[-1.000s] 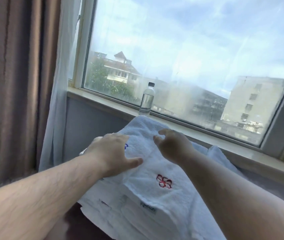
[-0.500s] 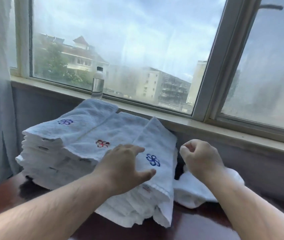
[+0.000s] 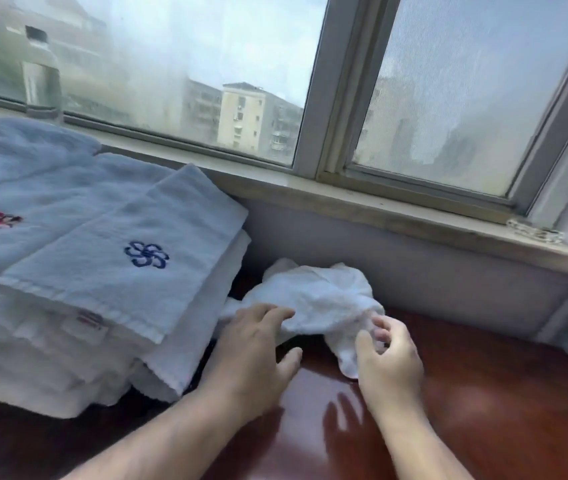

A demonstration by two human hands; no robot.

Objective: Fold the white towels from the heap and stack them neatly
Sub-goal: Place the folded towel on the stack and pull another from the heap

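A tall stack of folded white towels point(image 3: 78, 271) fills the left; the top ones carry a blue flower mark and a red one. To its right a crumpled white towel point(image 3: 320, 296) lies on the dark red table point(image 3: 483, 393) against the wall. My left hand point(image 3: 258, 344) reaches onto the crumpled towel's left edge with fingers spread and fairly straight. My right hand point(image 3: 386, 355) has its fingers curled at the towel's lower right corner and seems to pinch the cloth.
A window sill point(image 3: 379, 209) runs along the back above a grey wall. A blurred water bottle point(image 3: 42, 84) stands on the sill at far left. A small glass dish point(image 3: 535, 232) sits at the sill's right end. Bare glossy tabletop lies right of my hands.
The view has swung right and down. Both hands left the folded stack and moved to the crumpled towel on the right; my right hand has taken its corner.
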